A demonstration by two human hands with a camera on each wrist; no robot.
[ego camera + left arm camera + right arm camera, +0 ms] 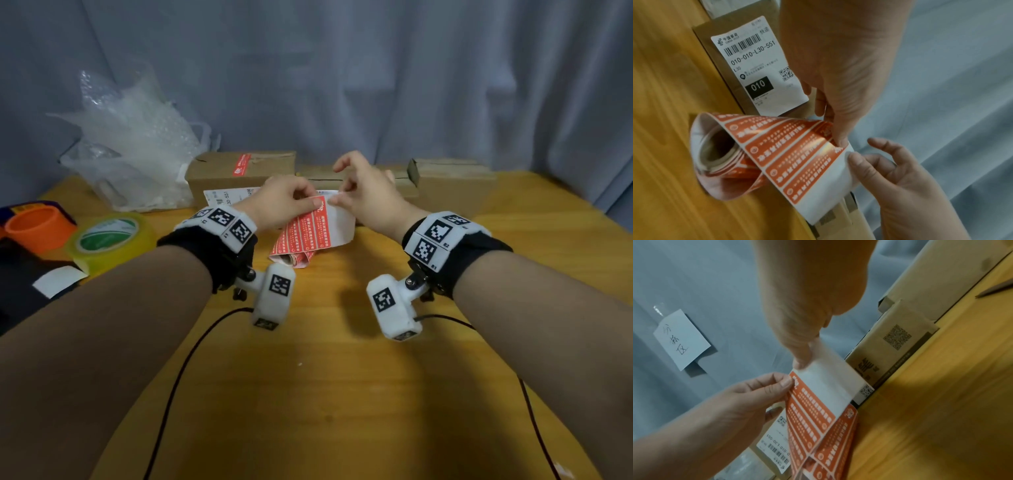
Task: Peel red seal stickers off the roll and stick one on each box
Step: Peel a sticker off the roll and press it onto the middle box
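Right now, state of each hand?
Left hand: pinches the sticker strip at a red sticker's corner.
Right hand: pinches the bare white backing of the same strip.

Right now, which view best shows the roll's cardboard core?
Left wrist: it looks straight into the sticker roll, open core facing the camera. Head view shows only its red outside on the table. Right wrist catches just the unrolled strip, not the core.

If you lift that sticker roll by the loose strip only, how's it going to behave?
The sticker roll would likely dangle and unspool: its strip already curves limply between both hands. The backing looks glossy, so probably slippery in a pinch. The hollow core suggests it's light, and once set on its side on the table it may roll.
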